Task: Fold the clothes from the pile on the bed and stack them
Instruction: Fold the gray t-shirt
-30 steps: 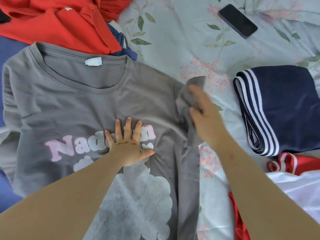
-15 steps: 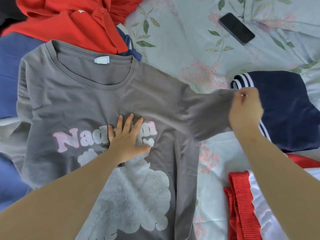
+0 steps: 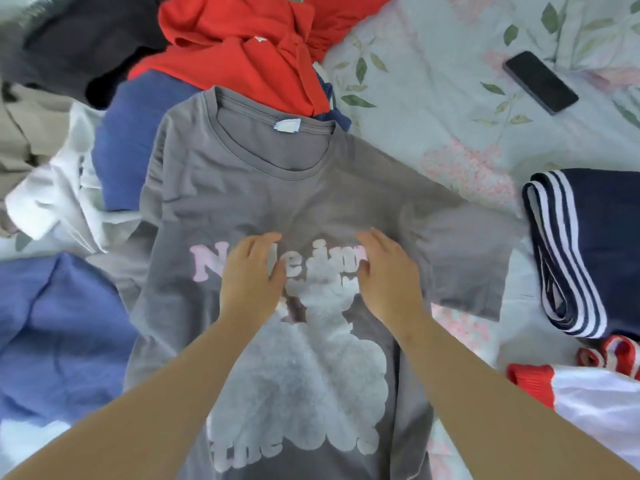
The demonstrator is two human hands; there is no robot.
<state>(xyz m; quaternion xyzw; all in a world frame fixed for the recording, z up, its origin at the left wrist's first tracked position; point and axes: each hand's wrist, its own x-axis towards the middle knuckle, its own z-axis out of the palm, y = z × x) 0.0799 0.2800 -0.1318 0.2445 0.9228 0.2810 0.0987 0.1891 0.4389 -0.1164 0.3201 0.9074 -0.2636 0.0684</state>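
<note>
A grey T-shirt (image 3: pixel 242 188) with pink lettering and a pale grey print lies face up on the bed, collar away from me. Its right sleeve (image 3: pixel 464 258) is spread flat toward the right. My left hand (image 3: pixel 251 275) rests palm down on the lettering at the chest. My right hand (image 3: pixel 384 271) lies flat beside it on the shirt, fingers relaxed, holding nothing. The unfolded pile sits behind and to the left: a red garment (image 3: pixel 235 53), a dark one (image 3: pixel 86 46), blue fabric (image 3: pixel 138 140) and white cloth (image 3: pixel 59 199).
A folded navy garment with white stripes (image 3: pixel 588 251) lies at the right. Below it is a red and white folded piece (image 3: pixel 588 393). A black phone (image 3: pixel 540 81) rests on the floral bedsheet (image 3: pixel 433 91) at the upper right. Blue fabric (image 3: pixel 59 337) covers the lower left.
My right hand let go of the right sleeve, which now lies spread flat, and moved left onto the shirt's chest beside my left hand. The view shifted so the pile shows more.
</note>
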